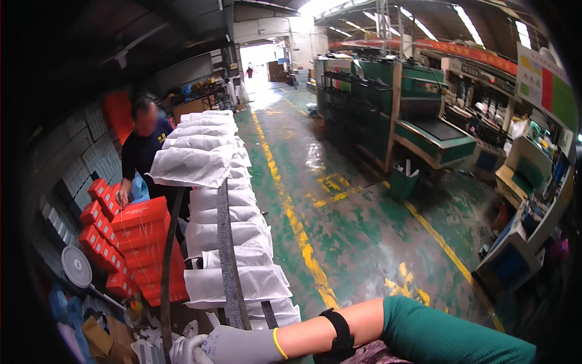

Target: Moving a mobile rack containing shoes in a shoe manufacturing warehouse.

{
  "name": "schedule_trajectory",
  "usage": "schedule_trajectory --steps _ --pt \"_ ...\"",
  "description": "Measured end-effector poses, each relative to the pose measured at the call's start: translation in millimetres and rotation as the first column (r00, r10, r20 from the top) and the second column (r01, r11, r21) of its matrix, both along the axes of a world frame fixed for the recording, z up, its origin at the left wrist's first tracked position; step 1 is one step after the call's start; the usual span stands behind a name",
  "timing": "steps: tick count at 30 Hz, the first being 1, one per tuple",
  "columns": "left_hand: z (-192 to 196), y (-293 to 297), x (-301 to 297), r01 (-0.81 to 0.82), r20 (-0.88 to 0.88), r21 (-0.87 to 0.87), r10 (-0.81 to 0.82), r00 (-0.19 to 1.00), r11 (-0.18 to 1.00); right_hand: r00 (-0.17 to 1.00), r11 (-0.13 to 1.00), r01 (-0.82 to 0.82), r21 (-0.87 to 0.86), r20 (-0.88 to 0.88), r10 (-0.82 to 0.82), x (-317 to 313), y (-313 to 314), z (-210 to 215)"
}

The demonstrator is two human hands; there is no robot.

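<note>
My right hand (233, 344), in a grey glove with a yellow cuff, reaches in from the lower right. Its gloved fingers curl closed at the foot of a dark upright bar (171, 267), part of a tall rack; the lower edge cuts off part of the grip. A second, speckled grey bar (227, 255) rises just beyond. White soft covers (236, 283) hang in layered rows along the rack, away from me. My left hand is out of view.
Across the rack, at left, a person (144, 136) touches stacked red boxes (139, 224). Cartons (100, 333) lie lower left, near a round white stand (77, 267). Rightward are a green floor with yellow lines (291, 215), a green bin (403, 182) and a green machine (433, 136).
</note>
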State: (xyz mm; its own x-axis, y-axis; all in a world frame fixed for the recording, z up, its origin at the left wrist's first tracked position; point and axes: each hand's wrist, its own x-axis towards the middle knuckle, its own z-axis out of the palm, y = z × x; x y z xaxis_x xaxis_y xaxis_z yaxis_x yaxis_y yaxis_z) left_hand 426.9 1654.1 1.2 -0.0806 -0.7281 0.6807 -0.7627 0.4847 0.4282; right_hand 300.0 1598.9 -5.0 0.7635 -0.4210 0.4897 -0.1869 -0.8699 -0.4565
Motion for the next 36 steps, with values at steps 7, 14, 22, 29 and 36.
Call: schedule_trajectory --steps 7,14,22,29,36 --pt "8 -24 2 -0.065 -0.068 -0.105 0.058 0.996 0.992 0.983 0.995 -0.067 -0.075 -0.175 0.052 -2 -13 1" --pt "-10 -20 20 -0.046 -0.067 -0.120 0.038 0.997 0.992 0.987 0.994 -0.095 -0.062 -0.137 0.085 10 -9 -7" --pt "-6 -10 -3 -0.076 -0.049 -0.073 0.072 0.996 0.994 0.996 0.998 -0.040 -0.056 -0.082 0.035 1 -4 -10" --pt "-1 -16 5 -0.073 -0.038 -0.127 0.069 0.997 0.989 0.997 0.992 -0.031 -0.118 -0.073 0.022 3 -6 -11" --pt "-5 -22 17 -0.042 -0.067 -0.144 0.032 0.997 0.989 0.970 0.998 -0.022 -0.066 -0.243 0.006 9 -10 -2"
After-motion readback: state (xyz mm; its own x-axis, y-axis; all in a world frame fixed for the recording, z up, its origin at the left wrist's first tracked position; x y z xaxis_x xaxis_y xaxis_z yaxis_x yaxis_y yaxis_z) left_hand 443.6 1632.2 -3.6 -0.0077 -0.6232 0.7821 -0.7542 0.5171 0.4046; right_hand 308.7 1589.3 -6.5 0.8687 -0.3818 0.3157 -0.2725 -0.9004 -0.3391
